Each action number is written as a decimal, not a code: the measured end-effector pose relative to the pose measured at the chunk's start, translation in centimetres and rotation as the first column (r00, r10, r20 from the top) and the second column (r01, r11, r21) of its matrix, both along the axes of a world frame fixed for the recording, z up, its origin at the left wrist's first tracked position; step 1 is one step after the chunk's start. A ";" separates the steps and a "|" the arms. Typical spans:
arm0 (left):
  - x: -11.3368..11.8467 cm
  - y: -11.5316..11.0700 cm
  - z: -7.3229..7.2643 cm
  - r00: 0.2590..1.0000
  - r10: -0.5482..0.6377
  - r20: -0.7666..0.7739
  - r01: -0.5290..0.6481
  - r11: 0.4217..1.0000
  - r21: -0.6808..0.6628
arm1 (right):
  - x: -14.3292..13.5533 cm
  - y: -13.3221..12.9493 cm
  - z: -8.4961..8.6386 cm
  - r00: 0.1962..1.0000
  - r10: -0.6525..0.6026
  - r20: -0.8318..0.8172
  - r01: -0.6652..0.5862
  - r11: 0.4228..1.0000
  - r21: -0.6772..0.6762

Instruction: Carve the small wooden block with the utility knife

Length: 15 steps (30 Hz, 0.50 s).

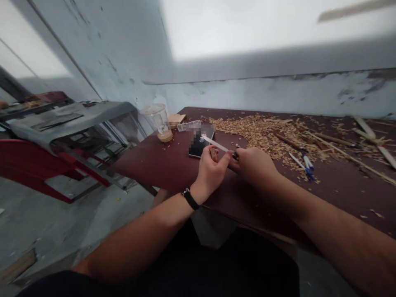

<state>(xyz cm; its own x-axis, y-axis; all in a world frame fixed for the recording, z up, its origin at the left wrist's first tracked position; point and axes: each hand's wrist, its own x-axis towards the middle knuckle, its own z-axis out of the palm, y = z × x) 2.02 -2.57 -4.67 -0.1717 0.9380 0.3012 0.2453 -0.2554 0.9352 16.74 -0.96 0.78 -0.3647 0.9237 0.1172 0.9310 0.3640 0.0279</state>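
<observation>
My left hand [212, 169], with a black band on its wrist, is closed around a small piece of brown wood [213, 154]. My right hand [255, 165] grips the dark handle of a knife, whose pale blade [218, 144] points up and left past my left fingers. My left thumb lies close to the handle end of the blade. Both hands are nearly touching above the front part of the dark red table [167, 167]. Just behind the blade lies a black flat object [199, 142], partly blurred by pixels.
Wood shavings [256, 130] cover the table's back, with sticks [340, 150] and blue-and-white pens [307, 165] at right. A clear cup [159, 121], wood blocks [176, 119] and a clear plastic piece [189, 126] stand at the back left. A red chair [27, 165] is farther left.
</observation>
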 end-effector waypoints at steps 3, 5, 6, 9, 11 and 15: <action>-0.3 0.1 0.2 0.994 -0.112 0.002 0.112 0.994 0.010 | 0.6 -0.2 0.2 0.998 0.068 -0.016 -0.068 0.997 0.026; -0.8 0.2 0.6 0.976 -0.217 -0.022 0.217 0.976 0.007 | 0.9 -0.4 0.4 0.990 0.141 -0.017 -0.141 0.989 0.033; -1.1 0.2 0.9 0.961 -0.272 -0.042 0.272 0.962 0.001 | 1.0 -0.6 0.5 0.984 0.176 -0.016 -0.176 0.984 0.036; -2.2 0.2 1.8 0.907 -0.404 -0.121 0.403 0.915 -0.034 | 1.4 -1.0 0.9 0.964 0.265 -0.014 -0.265 0.964 0.030; -2.9 0.2 2.6 0.869 -0.455 -0.193 0.452 0.890 -0.063 | 1.6 -1.2 1.0 0.951 0.308 -0.017 -0.308 0.951 0.009; -3.3 0.9 3.7 0.805 -0.505 -0.311 0.500 0.860 -0.102 | 2.2 -1.1 1.0 0.947 0.321 -0.020 -0.322 0.947 -0.024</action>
<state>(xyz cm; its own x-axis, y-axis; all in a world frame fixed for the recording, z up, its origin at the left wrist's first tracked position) -1.31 -1.69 -0.97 0.4271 0.8710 0.2426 0.3679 -0.4125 0.8334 18.91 -2.10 1.76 -0.6410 0.7607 0.1021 0.7648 0.6443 0.0005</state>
